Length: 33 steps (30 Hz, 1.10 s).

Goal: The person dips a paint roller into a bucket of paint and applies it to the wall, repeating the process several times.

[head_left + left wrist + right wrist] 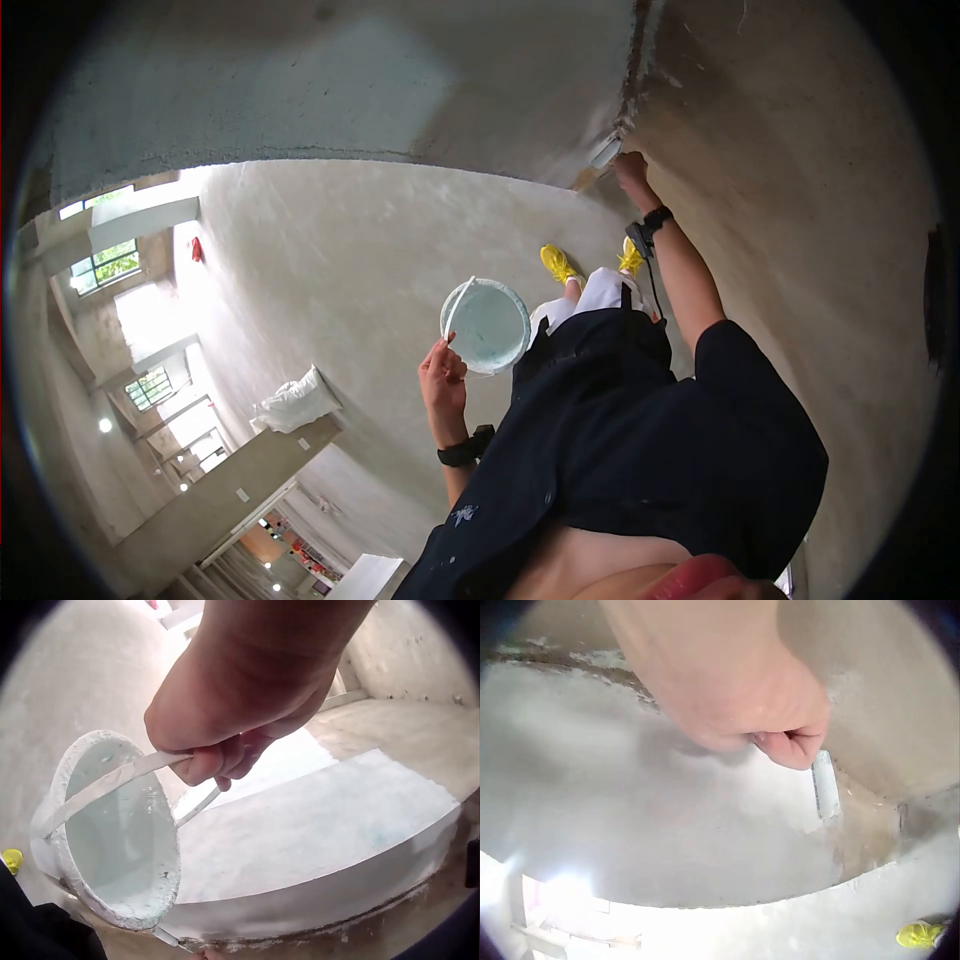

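Note:
My left hand (444, 378) grips the white handle (124, 780) of a bucket (64, 806). White and pale green crust coats the bucket's rim, and its inside is pale blue-green. In the head view the bucket hangs beside my left hip. My right hand (632, 174) has its fingers curled round a narrow flat tool with a pale coating (826, 785), a brush or scraper; I cannot tell which. Its handle is hidden in the fist. The tool's end lies against the wall face (705, 825), at the border between pale coating and a bare brown strip (862, 836) near the corner.
Another bare, brownish wall (800, 180) rises on my right. Concrete floor (330, 260) spreads below, with my yellow shoes (559, 263) on it. Farther off on the left are a white sack (298, 400), a red object (196, 249) and windows (105, 265).

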{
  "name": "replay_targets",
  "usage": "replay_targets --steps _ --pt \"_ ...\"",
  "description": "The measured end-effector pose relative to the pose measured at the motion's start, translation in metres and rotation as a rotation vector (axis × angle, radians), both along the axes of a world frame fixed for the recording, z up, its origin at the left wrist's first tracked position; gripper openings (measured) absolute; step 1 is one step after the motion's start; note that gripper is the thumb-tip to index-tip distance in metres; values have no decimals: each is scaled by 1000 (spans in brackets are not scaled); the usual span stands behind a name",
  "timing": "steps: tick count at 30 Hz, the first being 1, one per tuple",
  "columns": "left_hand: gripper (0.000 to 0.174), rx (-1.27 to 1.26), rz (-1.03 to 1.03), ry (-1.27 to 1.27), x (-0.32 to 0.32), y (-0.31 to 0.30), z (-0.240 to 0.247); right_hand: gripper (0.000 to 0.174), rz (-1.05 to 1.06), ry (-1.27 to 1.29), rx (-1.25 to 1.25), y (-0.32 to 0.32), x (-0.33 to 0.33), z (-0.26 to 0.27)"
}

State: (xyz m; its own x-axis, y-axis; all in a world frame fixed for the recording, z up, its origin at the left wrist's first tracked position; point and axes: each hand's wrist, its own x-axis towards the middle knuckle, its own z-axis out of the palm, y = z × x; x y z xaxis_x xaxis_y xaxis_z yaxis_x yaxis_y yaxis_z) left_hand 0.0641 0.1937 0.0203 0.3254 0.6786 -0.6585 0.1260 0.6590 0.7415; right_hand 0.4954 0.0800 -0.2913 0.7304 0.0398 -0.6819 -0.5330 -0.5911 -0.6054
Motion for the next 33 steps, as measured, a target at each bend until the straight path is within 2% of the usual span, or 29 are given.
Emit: replay_targets --steps 2,3,5,7,10,12,16,18,19,21,22,23,25,26,27,29,32,33 --pt "29 -4 -7 12 1 2 -1 24 635 -370 -286 8 4 -77" --pt "29 -3 -9 4 0 1 -2 24 634 -365 -287 10 -3 -82" --pt "28 0 -21 -5 1 4 -4 23 461 -594 -505 23 -19 -81" --pt "29 -9 -8 13 2 6 -6 17 465 -618 -423 13 -34 -59" --pt "29 -9 -29 -20 -1 7 -9 9 -225 133 449 -11 -62 -65" --pt "30 -13 -25 5 -2 8 -9 9 -691 648 1026 -17 -78 -69" --pt "31 -18 -59 26 -2 13 -9 20 -799 778 1235 -24 -91 -38" --pt "31 -18 -99 30 -2 19 -10 23 -710 814 1376 -23 -92 -33" --pt "30 -26 -116 13 -3 23 -11 23 -735 802 1392 -20 -94 -21" --pt "29 -31 -161 3 -4 28 -11 24 -527 620 1192 -13 -102 7" --pt "29 -51 -159 -32 -4 31 -10 23 -400 520 1135 -12 -108 -3" --pt "29 -72 -156 -69 -3 33 -10 23 -420 510 1147 -4 -118 -11" --pt "28 -75 -185 -67 1 35 -6 23 105 -756 47 9 -139 -13" --pt "28 -73 -186 -54 3 36 -4 27 192 -700 12 7 -149 -7" --pt "28 -71 -183 -44 5 38 -4 32 134 -678 153 4 -162 10" --pt "28 -63 -204 -37 5 41 -1 38 61 -500 254 11 -191 14" --pt "28 -59 -216 -23 9 41 0 39 55 -604 187 18 -178 13" --pt "27 -54 -216 -13 10 42 0 38 -16 -566 212 20 -160 -1"
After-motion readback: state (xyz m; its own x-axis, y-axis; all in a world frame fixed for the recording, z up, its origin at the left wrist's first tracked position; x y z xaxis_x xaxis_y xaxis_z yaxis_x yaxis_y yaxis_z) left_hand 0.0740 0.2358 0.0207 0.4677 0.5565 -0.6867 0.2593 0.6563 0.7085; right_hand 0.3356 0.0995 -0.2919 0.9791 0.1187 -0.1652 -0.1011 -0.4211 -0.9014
